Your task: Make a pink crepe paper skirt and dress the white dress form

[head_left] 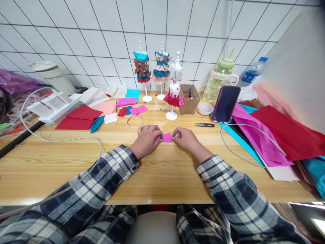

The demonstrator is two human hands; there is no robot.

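Magenta strip (167,137): small, flat, straight-edged
Left hand (148,138): grip holding left end
Right hand (185,138): grip pinching right end

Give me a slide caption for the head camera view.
Left hand and right hand at a magenta strip, three small dress forms standing behind.

Pink strip (167,137) partly behind left hand (147,139)

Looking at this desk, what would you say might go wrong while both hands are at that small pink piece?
The small pink piece might crease if the left hand and right hand pull it unevenly. In this view, a pale cable crosses the left sleeve, so lifting that arm might snag it. The phone stands tilted and could topple if bumped.
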